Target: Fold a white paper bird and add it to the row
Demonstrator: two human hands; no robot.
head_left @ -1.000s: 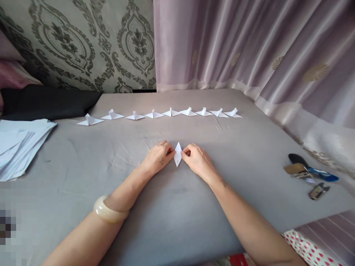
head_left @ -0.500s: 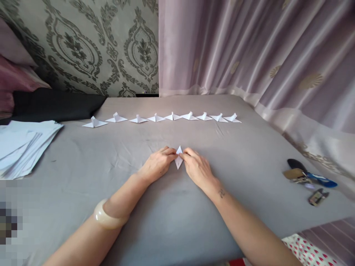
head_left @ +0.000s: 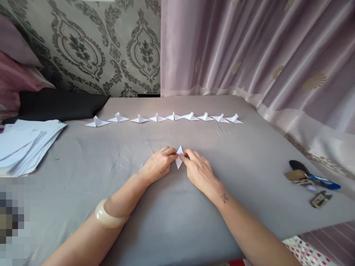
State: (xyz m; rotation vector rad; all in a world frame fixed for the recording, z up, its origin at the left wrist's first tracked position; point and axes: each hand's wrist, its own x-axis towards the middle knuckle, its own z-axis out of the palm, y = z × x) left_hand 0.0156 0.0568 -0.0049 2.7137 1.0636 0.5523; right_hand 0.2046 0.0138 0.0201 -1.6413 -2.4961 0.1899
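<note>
A small white folded paper diamond (head_left: 180, 161) lies between my two hands, its points facing away from and toward me. My left hand (head_left: 161, 163) pinches the diamond's left corner, fingers bent and closed. On the other side, my right hand (head_left: 200, 168) has its thumb pressed on the paper's right part with the fingers curled beside it. Farther back stands a row of several white folded paper figures (head_left: 173, 116), each with flat pointed sides and a raised middle.
A stack of white paper sheets (head_left: 30, 147) lies at the left, near a black cloth (head_left: 58, 103). To the right are a blue-handled tool (head_left: 324, 181), a brown tag (head_left: 296, 175) with keys, and a small clipper-like item (head_left: 321, 199). Curtains (head_left: 210, 44) hang behind the grey-covered surface (head_left: 155, 221).
The view has shifted slightly, moving the surroundings a little to the right. Both hands stay on the folded paper with hardly any visible movement.
</note>
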